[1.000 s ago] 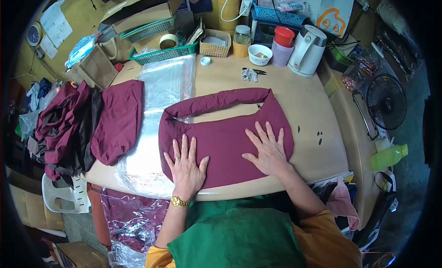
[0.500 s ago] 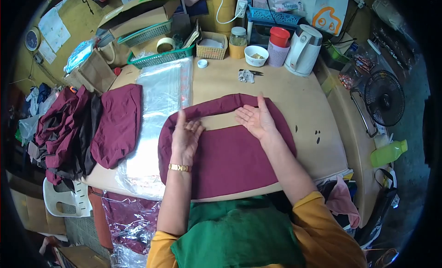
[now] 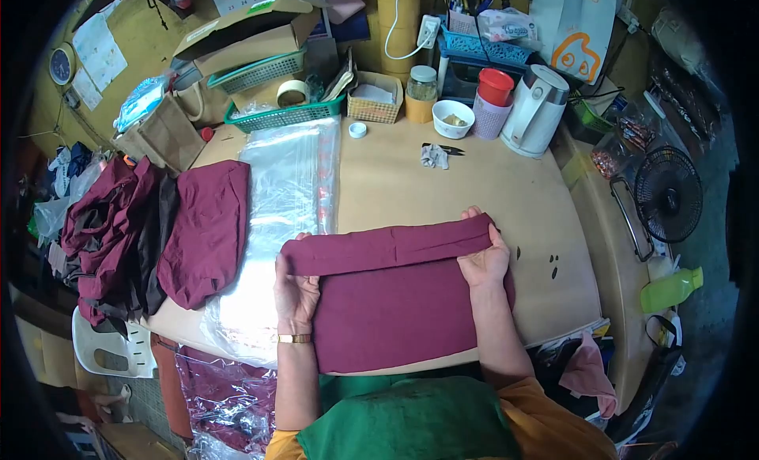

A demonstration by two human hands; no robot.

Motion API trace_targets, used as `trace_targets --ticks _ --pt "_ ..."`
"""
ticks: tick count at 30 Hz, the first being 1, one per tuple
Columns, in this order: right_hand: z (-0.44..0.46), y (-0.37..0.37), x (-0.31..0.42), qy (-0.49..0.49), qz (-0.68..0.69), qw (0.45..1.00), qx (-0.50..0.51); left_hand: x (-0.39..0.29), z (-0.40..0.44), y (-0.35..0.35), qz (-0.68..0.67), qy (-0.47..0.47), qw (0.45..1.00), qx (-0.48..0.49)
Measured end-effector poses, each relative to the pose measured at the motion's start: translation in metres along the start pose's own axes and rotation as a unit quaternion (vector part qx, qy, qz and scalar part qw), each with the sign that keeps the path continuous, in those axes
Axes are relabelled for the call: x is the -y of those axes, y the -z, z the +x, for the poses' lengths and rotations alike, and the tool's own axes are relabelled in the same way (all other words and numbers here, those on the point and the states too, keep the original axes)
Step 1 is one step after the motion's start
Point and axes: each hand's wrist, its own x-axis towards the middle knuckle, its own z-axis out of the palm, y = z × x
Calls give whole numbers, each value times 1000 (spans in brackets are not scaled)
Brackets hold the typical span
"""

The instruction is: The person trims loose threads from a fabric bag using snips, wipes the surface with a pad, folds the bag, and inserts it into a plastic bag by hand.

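A piece of maroon fabric (image 3: 395, 321) lies on the table right in front of me, its far edge folded over into a long flat band. My left hand (image 3: 296, 290) grips the left end of this band, thumb and fingers around the cloth. At the right end my right hand (image 3: 486, 258) pinches the band, fingertips showing behind it and the thumb in front. Parts of the fingers are hidden by the cloth. To the left lie flat clear plastic bags (image 3: 288, 183), near another folded maroon fabric piece (image 3: 204, 234).
More maroon and black cloth (image 3: 111, 223) is heaped at the left edge. Along the back stand a green basket (image 3: 285, 116), a glass jar (image 3: 421, 92), a white bowl (image 3: 453, 120) and a white kettle (image 3: 535, 112). Small black snips (image 3: 452, 150) lie behind the fabric. A fan (image 3: 668, 193) is at right.
Both hands were open with palms up inside the fabric's curved far edge. Now they hold that edge, which has come toward me and lies folded down as a straight band.
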Motion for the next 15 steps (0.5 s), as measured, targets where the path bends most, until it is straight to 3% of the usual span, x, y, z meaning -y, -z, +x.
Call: trace_targets --ticks 3,4,5,6,7,8,10,11,12,13,15 --pt "-16 -27 -11 -26 -58 998 -8 7 2 7 117 -46 992 0" --pt "-21 -37 -16 -202 -200 941 182 8 1 5 111 -33 993 11" --pt "-29 -50 -24 -317 -356 845 244 9 1 3 112 -39 993 10" --pt "-38 -68 -33 -398 -490 692 349 11 1 1 128 -33 991 15" --pt "-58 -97 -55 -418 -637 561 325 11 -1 -1 145 -27 989 19" --pt "-63 -111 -76 -422 -633 560 329 11 -2 -1 143 -18 989 15" --pt "-61 -134 -118 -61 -759 546 349 11 -3 0 158 -18 987 22" --pt "-48 -136 -140 105 -788 478 375 11 -3 3 171 -14 985 34" --pt "-31 -132 -159 270 -789 395 387 11 -3 12 218 -14 976 -12" --pt "-14 -121 -173 269 -786 397 391 16 -6 -12 203 -51 978 0" --pt "15 -97 -197 303 -795 304 428 15 -3 0 187 -39 982 14"
